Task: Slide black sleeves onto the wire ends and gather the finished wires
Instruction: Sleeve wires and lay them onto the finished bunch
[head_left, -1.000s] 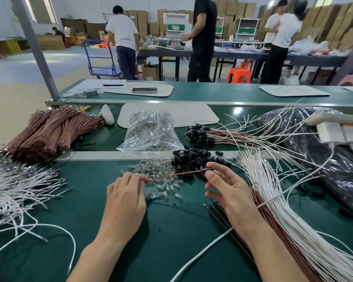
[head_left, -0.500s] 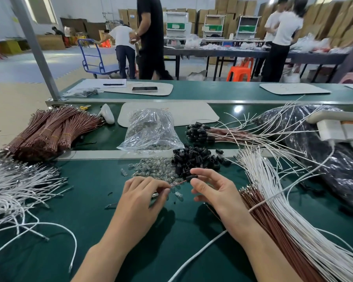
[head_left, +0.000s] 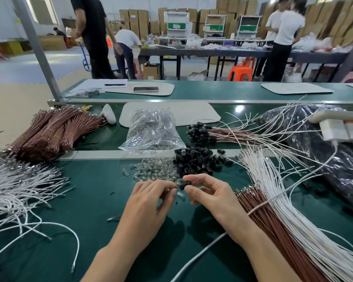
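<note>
Sleeve (head_left: 185, 185), black, is pinched between thumb and forefinger of the right hand (head_left: 210, 197), mid-table, just near of the loose sleeve pile (head_left: 196, 159). Left hand (head_left: 149, 202): fingertips curled, pinching a wire end (head_left: 168, 189); I see only a glint of it. Clear bag (head_left: 152, 131), far of the pile, holds small glassy parts. Finished wires (head_left: 222, 135), black-capped, lie far right. Black bag (head_left: 338, 151), right: I cannot tell its contents.

Left hand (head_left: 149, 202), right hand (head_left: 210, 197): curled, close together.
</note>
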A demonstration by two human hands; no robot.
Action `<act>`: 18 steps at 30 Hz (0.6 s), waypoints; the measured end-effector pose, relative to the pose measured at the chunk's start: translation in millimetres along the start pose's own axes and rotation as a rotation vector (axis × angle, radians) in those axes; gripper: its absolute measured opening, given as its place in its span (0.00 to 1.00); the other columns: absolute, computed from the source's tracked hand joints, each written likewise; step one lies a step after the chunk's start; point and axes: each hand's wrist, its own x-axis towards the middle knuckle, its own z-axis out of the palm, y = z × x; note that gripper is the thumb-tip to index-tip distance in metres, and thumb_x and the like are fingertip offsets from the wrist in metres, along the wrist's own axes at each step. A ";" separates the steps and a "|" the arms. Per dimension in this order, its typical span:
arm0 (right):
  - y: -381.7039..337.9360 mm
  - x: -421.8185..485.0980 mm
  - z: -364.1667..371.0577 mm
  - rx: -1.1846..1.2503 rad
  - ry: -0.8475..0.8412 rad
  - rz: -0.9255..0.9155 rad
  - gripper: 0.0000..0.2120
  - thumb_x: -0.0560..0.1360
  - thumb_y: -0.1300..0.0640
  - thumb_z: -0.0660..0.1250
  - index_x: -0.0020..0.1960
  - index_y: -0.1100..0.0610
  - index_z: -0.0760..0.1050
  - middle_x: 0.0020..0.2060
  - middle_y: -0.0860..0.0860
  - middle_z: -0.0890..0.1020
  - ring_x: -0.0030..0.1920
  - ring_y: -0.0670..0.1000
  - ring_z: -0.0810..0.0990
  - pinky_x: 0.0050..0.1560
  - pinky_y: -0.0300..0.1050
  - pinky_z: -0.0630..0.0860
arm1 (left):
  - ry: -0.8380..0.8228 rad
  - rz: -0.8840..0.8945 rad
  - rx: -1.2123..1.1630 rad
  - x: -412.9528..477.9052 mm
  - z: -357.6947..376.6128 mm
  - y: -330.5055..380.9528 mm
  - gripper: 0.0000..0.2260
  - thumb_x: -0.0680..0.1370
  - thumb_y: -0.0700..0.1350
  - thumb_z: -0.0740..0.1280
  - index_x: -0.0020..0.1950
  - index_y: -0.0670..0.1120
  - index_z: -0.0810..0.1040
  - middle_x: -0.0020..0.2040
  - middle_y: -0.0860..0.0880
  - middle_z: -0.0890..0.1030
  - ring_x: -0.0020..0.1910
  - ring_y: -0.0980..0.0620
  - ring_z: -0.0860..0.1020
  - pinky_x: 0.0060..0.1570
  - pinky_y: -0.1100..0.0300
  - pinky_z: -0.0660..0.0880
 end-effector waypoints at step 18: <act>-3.3 0.4 -7.4 0.141 0.123 -0.033 0.13 0.70 0.50 0.75 0.55 0.47 0.85 0.42 0.48 0.84 0.41 0.48 0.81 0.47 0.41 0.80 | -0.010 -0.073 0.004 -1.1 -5.0 -0.1 0.08 0.80 0.58 0.63 0.52 0.56 0.76 0.41 0.64 0.76 0.53 0.66 0.71 0.53 0.73 0.65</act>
